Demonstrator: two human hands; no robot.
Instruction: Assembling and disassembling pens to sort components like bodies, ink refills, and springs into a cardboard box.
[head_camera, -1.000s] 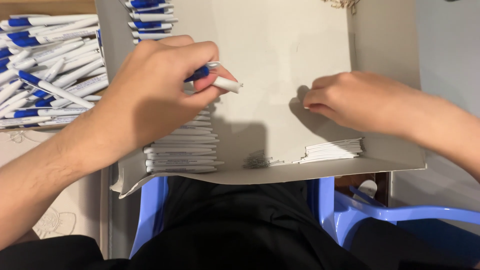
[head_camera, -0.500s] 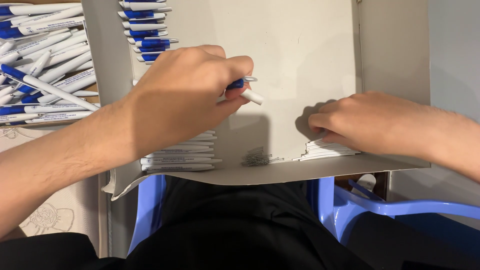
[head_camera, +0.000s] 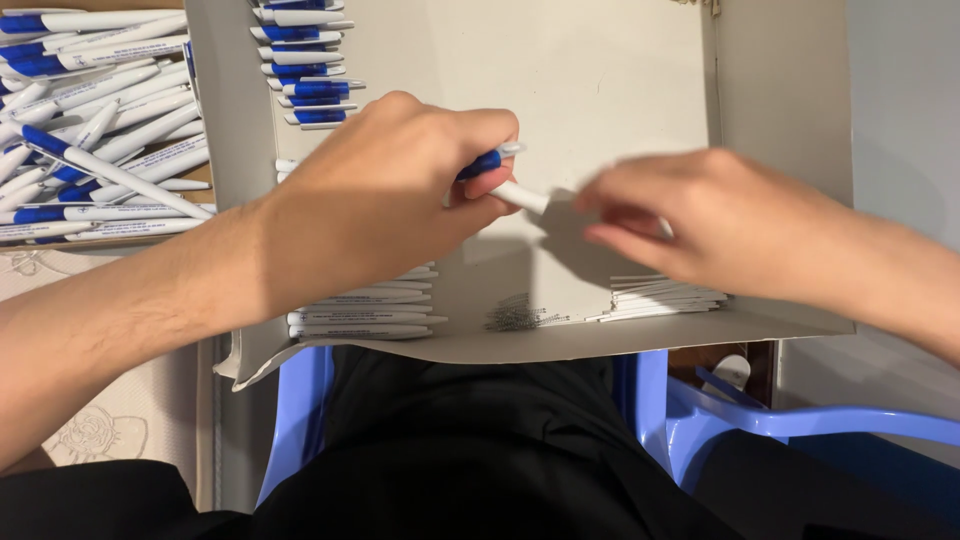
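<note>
Your left hand (head_camera: 385, 195) holds a blue-and-white pen (head_camera: 500, 175) over the grey cardboard tray (head_camera: 600, 90), fingers pinched around its blue middle. Your right hand (head_camera: 700, 225) is blurred just beside the white tip; I cannot tell if its fingers are apart. The pen looks light, stiff and smooth, so hold it at the barrel.

A shallow grey cardboard box (head_camera: 600, 80) lies open over the blue chair (head_camera: 700, 420). Left of this box sits a brown carton (head_camera: 100, 242) of pens.
</note>
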